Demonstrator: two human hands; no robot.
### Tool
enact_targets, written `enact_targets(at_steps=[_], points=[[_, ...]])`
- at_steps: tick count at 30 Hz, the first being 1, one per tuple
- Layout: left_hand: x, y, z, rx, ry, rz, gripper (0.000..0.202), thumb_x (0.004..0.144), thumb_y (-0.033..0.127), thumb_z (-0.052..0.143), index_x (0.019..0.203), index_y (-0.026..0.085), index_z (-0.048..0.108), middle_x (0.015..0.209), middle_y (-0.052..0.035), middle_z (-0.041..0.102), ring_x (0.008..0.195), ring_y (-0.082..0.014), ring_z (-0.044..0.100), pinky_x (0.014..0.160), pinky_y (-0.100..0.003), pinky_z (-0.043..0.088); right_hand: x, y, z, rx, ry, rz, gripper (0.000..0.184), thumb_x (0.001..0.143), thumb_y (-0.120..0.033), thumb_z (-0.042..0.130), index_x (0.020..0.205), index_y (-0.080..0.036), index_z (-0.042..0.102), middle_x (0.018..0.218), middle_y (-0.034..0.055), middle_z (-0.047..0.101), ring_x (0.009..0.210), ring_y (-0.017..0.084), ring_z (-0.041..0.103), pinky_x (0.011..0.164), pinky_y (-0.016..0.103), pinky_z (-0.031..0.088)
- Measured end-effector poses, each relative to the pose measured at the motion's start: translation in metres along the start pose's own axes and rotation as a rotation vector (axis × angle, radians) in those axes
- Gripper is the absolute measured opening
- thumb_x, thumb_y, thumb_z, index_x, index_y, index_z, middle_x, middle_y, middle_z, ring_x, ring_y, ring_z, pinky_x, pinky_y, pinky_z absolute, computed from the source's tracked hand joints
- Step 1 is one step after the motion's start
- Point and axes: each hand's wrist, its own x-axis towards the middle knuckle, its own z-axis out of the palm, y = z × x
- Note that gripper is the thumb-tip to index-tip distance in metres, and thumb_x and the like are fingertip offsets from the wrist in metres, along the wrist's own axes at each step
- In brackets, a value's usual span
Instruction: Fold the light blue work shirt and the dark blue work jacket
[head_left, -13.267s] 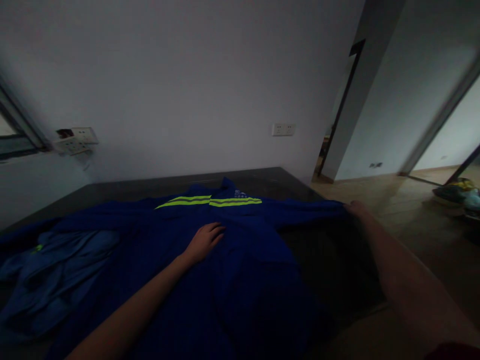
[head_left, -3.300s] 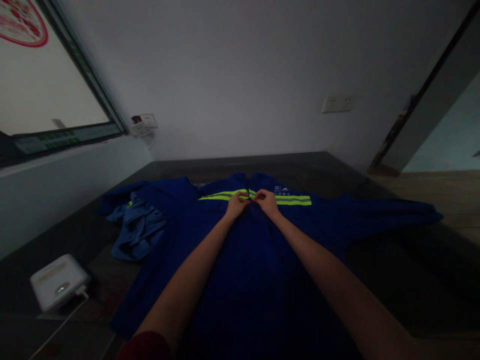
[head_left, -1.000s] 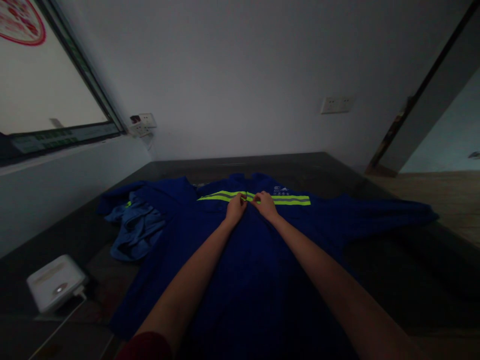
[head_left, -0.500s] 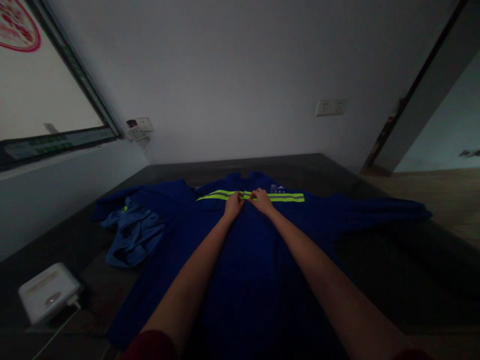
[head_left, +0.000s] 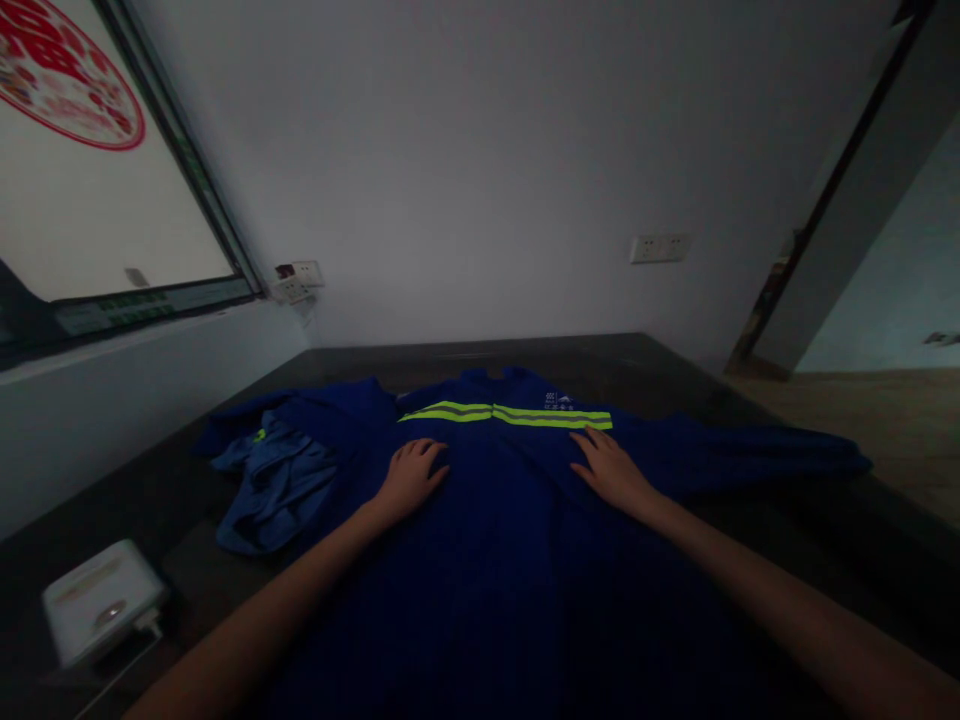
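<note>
Dark tabletop (head_left: 196,560) bears a blue jacket (head_left: 499,500) under 2 loosely spread hands (head_left: 411,478) (head_left: 613,478).

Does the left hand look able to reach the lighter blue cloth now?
Probably yes: the left hand seems empty, and only the spread jacket appears to lie between it and the cloth.
</note>
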Motion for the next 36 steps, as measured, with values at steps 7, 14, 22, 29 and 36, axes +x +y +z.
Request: enact_targets(at_steps=[7,14,22,29,36], points=[[-0.043,-0.027,0.002,0.156,-0.086,-0.133,0.047,0.09,0.051,0.035,0.136,0.042,0.037,0.146,-0.0001,0.036,0.137,-0.0318,0.023,0.106,-0.059,0.017,-0.024,0.043,0.009,-0.054,-0.144,0.098,0.068,0.082,-0.07,0.03,0.14,-0.035,0.036,0.149,0.0078,0.03,0.138,0.033,0.02,0.108,0.055,0.02],[0.001,-0.042,0.014,0.132,-0.097,-0.098,0.049,0.09,0.053,0.032,0.138,0.041,0.035,0.148,-0.001,0.034,0.137,-0.0326,0.024,0.105,-0.059,0.02,0.017,0.054,0.012,-0.055,-0.156,0.099,0.067,0.083,-0.069,0.031,0.14,-0.034,0.036,0.15,0.0078,0.028,0.137,0.033,0.021,0.108,0.054,0.02],[0.045,-0.048,0.021,0.085,-0.095,-0.078,0.048,0.09,0.051,0.036,0.136,0.037,0.04,0.146,-0.0035,0.036,0.136,-0.0315,0.025,0.105,-0.058,0.019,0.057,0.071,0.015,-0.047,-0.177,0.096,0.065,0.085,-0.066,0.033,0.14,-0.032,0.036,0.15,0.0089,0.026,0.137,0.033,0.022,0.108,0.054,0.02],[0.042,-0.034,0.012,0.099,0.006,-0.028,0.041,0.089,0.033,0.044,0.129,0.029,0.049,0.14,-0.0081,0.044,0.13,-0.0289,0.035,0.107,-0.057,0.019,0.066,0.053,-0.006,-0.058,-0.152,0.079,0.058,0.085,-0.053,0.047,0.134,-0.022,0.047,0.141,0.015,0.041,0.13,0.034,0.035,0.102,0.051,0.03],[0.083,0.052,0.018,-0.153,0.027,0.146,0.032,0.087,0.018,0.043,0.114,0.02,0.061,0.114,-0.0089,0.062,0.108,-0.02,0.056,0.097,-0.031,0.04,0.093,-0.06,-0.019,0.129,-0.022,-0.181,0.026,0.082,-0.033,0.059,0.106,-0.023,0.06,0.106,0.0072,0.065,0.099,0.024,0.058,0.082,0.034,0.043]])
